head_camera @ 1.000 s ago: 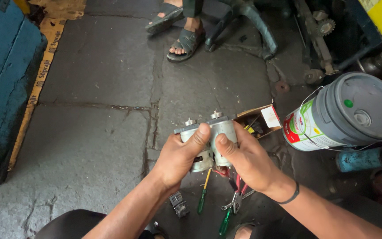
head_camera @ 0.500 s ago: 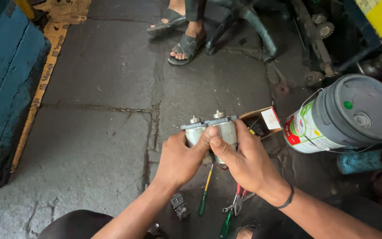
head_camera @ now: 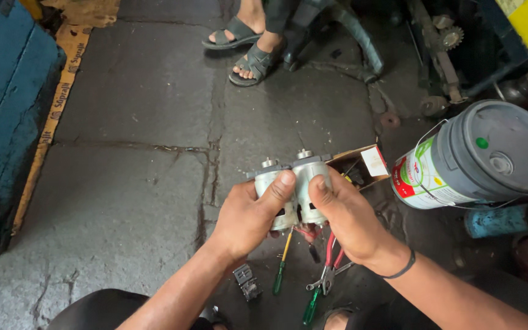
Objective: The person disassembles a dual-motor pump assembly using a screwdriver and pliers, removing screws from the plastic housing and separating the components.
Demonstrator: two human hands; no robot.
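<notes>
Over stone floor, both hands (head_camera: 300, 214) clasping twin motor block (head_camera: 291, 183), upright, shafts pointing up

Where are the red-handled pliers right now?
In the head view the red-handled pliers lie on the stone floor just below the right hand, between two green-handled screwdrivers.
</notes>
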